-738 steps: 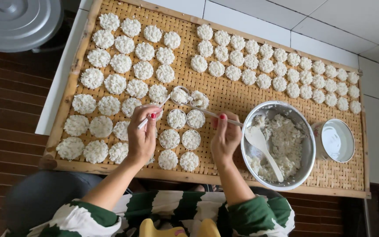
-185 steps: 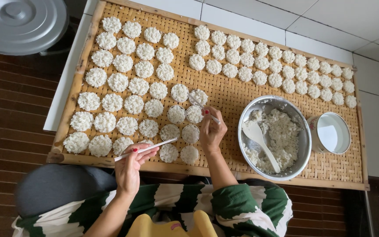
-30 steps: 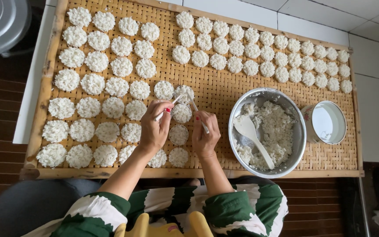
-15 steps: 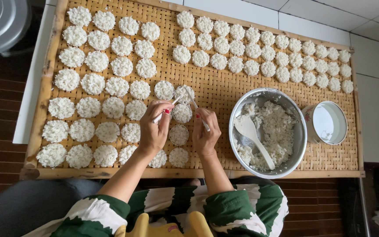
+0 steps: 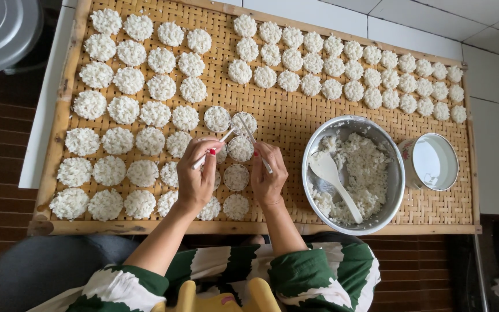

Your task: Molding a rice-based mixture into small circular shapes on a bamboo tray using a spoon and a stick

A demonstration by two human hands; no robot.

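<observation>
Head view: a slim white stick (image 5: 212, 149) is gripped in the left hand (image 5: 196, 176) and another (image 5: 258, 149) in the right hand (image 5: 268, 180), both worked at the ringed rice cake (image 5: 244, 122) mid-tray, whose freeing calls for gentle levering.

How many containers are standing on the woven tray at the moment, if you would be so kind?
2: a metal bowl of rice with a white paddle at the tray's right, and a white cup just right of it. None seems hidden.
</observation>
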